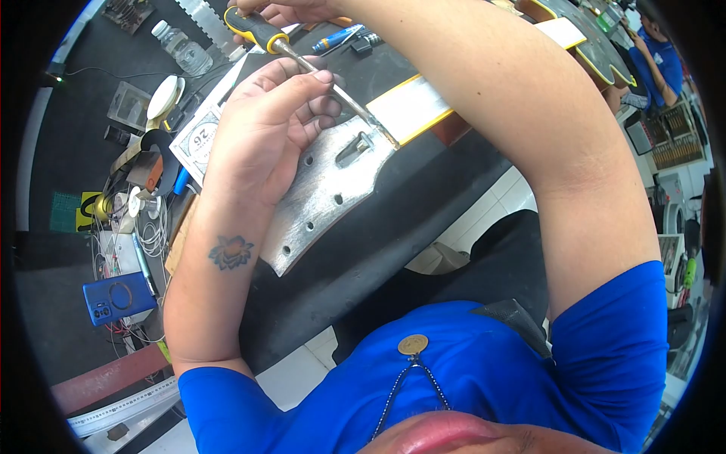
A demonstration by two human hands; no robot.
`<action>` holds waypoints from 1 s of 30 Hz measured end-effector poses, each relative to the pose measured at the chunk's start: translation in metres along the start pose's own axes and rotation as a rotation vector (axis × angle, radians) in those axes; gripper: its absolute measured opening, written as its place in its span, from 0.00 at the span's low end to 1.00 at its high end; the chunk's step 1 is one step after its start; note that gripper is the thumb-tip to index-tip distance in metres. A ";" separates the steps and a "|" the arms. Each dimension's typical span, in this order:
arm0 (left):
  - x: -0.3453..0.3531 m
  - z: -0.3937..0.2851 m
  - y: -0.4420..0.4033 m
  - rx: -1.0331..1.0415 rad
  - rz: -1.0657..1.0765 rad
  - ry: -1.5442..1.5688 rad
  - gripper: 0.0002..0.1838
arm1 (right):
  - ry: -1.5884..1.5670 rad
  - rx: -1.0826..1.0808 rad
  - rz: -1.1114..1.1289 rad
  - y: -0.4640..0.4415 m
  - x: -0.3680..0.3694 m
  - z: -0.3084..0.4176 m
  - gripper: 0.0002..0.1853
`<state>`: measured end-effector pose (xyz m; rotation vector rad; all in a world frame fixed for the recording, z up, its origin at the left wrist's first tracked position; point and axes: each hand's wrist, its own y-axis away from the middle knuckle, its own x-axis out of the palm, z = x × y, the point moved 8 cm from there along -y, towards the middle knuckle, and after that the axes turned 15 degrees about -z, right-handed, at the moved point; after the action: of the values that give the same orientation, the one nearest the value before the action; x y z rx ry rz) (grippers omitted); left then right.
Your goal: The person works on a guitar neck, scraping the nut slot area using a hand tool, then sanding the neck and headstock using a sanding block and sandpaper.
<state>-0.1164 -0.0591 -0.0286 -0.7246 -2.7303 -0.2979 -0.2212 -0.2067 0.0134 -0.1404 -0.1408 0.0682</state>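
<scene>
nearest me, a pendant [413,345] hangs on a blue shirt [355,393], and off to the left i see a phone [119,297] by tangled wires [153,231]. farther up, the headstock [325,200] lies tilted above the dark bench [68,144], joined to the white-topped neck [412,106]. my left hand [276,110] pinches the driver [340,92] by its shaft, thumb on top, the other fingers curled and a little apart. the tip sits where headstock meets neck. my right hand [291,10], cut by the top edge, has fingers clamped on the handle. past them stand a bottle [183,49] and, farthest, a person [659,64] in blue.
</scene>
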 end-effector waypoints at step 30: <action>-0.006 0.004 -0.005 -0.040 0.053 -0.092 0.15 | 0.007 0.048 0.083 0.012 0.005 0.003 0.02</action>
<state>-0.1150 -0.0652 -0.0349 -0.8397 -2.7927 -0.3152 -0.2172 -0.1940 0.0156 -0.0981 -0.1267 0.1535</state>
